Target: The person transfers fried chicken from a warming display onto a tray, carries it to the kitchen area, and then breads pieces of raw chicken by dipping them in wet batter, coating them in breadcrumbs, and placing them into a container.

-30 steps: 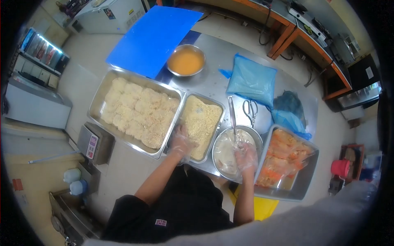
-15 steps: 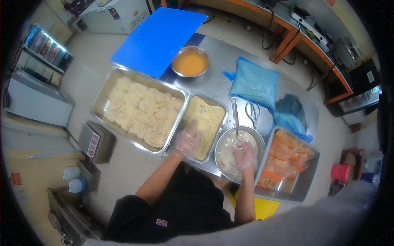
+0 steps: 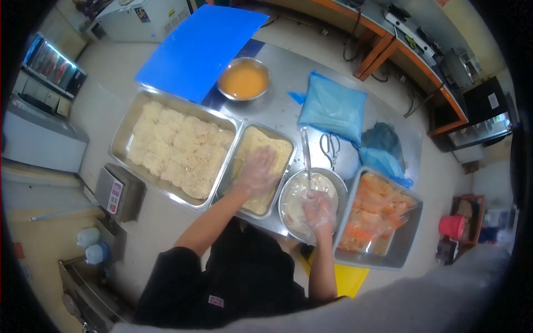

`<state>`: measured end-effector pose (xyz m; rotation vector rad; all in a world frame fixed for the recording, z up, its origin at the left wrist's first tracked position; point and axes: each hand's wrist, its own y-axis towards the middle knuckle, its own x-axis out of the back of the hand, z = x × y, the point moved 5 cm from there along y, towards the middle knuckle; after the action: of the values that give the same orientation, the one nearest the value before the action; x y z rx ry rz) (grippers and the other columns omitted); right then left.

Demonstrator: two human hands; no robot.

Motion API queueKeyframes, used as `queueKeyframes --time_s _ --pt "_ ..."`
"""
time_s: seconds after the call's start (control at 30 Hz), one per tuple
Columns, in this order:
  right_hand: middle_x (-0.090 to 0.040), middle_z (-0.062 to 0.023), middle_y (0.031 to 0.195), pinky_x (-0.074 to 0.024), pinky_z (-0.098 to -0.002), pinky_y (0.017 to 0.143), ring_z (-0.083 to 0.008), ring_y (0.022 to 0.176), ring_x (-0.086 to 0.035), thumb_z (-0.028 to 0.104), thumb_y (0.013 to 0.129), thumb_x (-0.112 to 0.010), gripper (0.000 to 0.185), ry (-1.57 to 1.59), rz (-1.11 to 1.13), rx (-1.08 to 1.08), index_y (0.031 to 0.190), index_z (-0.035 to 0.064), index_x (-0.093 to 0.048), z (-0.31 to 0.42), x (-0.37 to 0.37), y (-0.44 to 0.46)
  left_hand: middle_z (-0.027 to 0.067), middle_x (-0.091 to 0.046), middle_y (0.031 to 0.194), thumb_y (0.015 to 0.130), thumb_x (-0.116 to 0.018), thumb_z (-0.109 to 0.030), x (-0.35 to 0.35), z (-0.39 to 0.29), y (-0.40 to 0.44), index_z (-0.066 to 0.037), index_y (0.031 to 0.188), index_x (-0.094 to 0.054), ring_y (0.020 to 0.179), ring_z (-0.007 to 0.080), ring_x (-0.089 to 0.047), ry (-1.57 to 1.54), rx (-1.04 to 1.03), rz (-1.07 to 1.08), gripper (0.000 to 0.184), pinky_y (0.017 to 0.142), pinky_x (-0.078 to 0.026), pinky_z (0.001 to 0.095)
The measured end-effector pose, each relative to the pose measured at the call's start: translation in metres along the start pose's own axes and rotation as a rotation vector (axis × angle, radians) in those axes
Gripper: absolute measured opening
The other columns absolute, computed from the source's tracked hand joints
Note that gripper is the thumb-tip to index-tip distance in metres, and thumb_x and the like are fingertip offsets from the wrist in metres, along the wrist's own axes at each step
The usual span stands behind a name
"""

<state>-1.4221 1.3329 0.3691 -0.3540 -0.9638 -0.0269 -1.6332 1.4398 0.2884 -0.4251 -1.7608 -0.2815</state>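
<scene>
My left hand (image 3: 258,171), in a clear plastic glove, lies open with its fingers stretched over the pale breadcrumbs (image 3: 276,146) in a narrow metal tray (image 3: 288,161). My right hand (image 3: 320,211), also gloved, dips into a round metal bowl (image 3: 342,195) of white batter (image 3: 293,206). Its fingers look curled; whatever is in them is hidden. A metal utensil handle (image 3: 306,149) leans on that bowl's far rim. Left of the crumbs, a large metal tray (image 3: 123,119) holds rows of breaded pieces (image 3: 180,147). At right, a grey tub (image 3: 408,236) contains orange-tinted raw pieces (image 3: 373,213) and clear plastic.
Beyond the trays are a blue board (image 3: 200,50), a metal bowl of orange liquid (image 3: 244,79), and a filled blue plastic bag (image 3: 333,108). Scissors (image 3: 330,149) lie behind the batter bowl, near another blue bag (image 3: 383,161). A scale (image 3: 117,191) stands at left.
My left hand has moved further forward over the crumbs and flattened out. My right hand stays in the batter bowl. The whole view has shifted slightly.
</scene>
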Motion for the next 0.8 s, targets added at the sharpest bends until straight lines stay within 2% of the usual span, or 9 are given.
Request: queueKeyframes --time_s 0.07,0.17,0.27,0.37,0.47,0.53,0.6,0.67,0.8 --pt "-0.060 -0.0189 0.125 -0.0414 -0.0420 0.104 -0.0361 0.118 -0.054 0.034 0.082 -0.069 0.046 0.001 -0.004 0.009 0.120 0.0086 -0.064 -0.004 0.003 0.010 0.0121 -0.019 0.162 0.097 -0.039 -0.056 0.022 0.004 -0.028 -0.014 0.156 -0.020 0.150 0.0278 -0.016 0.018 -0.111 -0.021 0.075 0.120 -0.006 0.0527" --pt "-0.060 -0.0185 0.124 -0.0415 -0.0420 0.104 -0.0359 0.118 -0.055 0.034 0.081 -0.069 0.045 -0.005 0.005 -0.035 0.118 0.0083 -0.065 -0.011 -0.006 0.009 0.0097 -0.023 0.161 0.095 -0.043 -0.055 -0.013 0.021 -0.042 -0.018 0.156 -0.023 0.148 0.0259 -0.022 -0.008 -0.148 0.042 0.074 0.121 -0.009 0.0507" --pt "-0.060 -0.0182 0.124 -0.0418 -0.0425 0.104 -0.0359 0.118 -0.055 0.033 0.081 -0.069 0.044 -0.007 -0.016 -0.042 0.117 0.0083 -0.066 -0.003 -0.002 0.008 0.0069 -0.029 0.159 0.094 -0.048 -0.048 -0.033 0.027 -0.029 -0.018 0.153 -0.029 0.145 0.0226 -0.028 0.304 -0.141 -0.005 0.069 0.120 -0.013 0.0487" --pt "-0.061 -0.0182 0.122 -0.0425 -0.0434 0.102 -0.0364 0.117 -0.055 0.033 0.081 -0.069 0.042 0.001 -0.070 -0.008 0.115 0.0087 -0.066 -0.005 -0.002 0.007 0.0071 -0.037 0.154 0.095 -0.053 -0.029 -0.040 0.033 -0.025 -0.016 0.148 -0.038 0.143 0.0216 -0.032 0.152 -0.177 -0.038 0.057 0.119 -0.018 0.0429" --pt "-0.061 -0.0189 0.119 -0.0433 -0.0439 0.100 -0.0368 0.115 -0.056 0.032 0.080 -0.069 0.042 0.010 -0.084 -0.010 0.114 0.0089 -0.066 0.003 0.009 0.003 0.0116 -0.043 0.150 0.094 -0.055 -0.035 -0.044 0.050 -0.011 -0.014 0.148 -0.038 0.137 0.0243 -0.042 -0.159 -0.158 0.114 0.060 0.115 -0.029 0.0386" --pt "-0.062 -0.0196 0.117 -0.0437 -0.0441 0.099 -0.0371 0.113 -0.057 0.032 0.080 -0.070 0.041 -0.029 -0.090 -0.014 0.113 0.0089 -0.067 0.007 0.012 -0.003 0.0149 -0.047 0.145 0.092 -0.056 -0.041 0.017 0.040 -0.007 -0.015 0.147 -0.040 0.130 0.0275 -0.049 -0.279 0.067 0.521 0.063 0.111 -0.036 0.0379" --pt "-0.062 -0.0200 0.115 -0.0440 -0.0439 0.099 -0.0372 0.112 -0.057 0.031 0.079 -0.070 0.040 0.020 -0.091 -0.020 0.112 0.0089 -0.067 0.005 0.012 -0.005 0.0175 -0.051 0.141 0.091 -0.057 -0.047 0.064 0.033 -0.001 -0.016 0.146 -0.041 0.124 0.0303 -0.054 -0.307 0.114 0.741 0.065 0.107 -0.042 0.0382" --pt "-0.063 -0.0201 0.114 -0.0443 -0.0437 0.098 -0.0373 0.111 -0.057 0.030 0.079 -0.071 0.039 0.061 -0.085 -0.022 0.111 0.0088 -0.068 0.004 0.010 -0.007 0.0193 -0.054 0.137 0.089 -0.059 -0.052 0.082 0.030 0.008 -0.018 0.144 -0.043 0.118 0.0327 -0.058 -0.253 -0.026 0.778 0.067 0.103 -0.045 0.0394" --pt "-0.063 -0.0196 0.112 -0.0449 -0.0434 0.096 -0.0371 0.109 -0.058 0.029 0.078 -0.072 0.038 0.078 -0.105 -0.010 0.110 0.0084 -0.069 0.004 0.011 -0.009 0.0174 -0.052 0.139 0.088 -0.060 -0.056 0.036 0.049 0.045 -0.022 0.142 -0.047 0.123 0.0319 -0.055 -0.383 -0.090 0.238 0.065 0.106 -0.043 0.0393"
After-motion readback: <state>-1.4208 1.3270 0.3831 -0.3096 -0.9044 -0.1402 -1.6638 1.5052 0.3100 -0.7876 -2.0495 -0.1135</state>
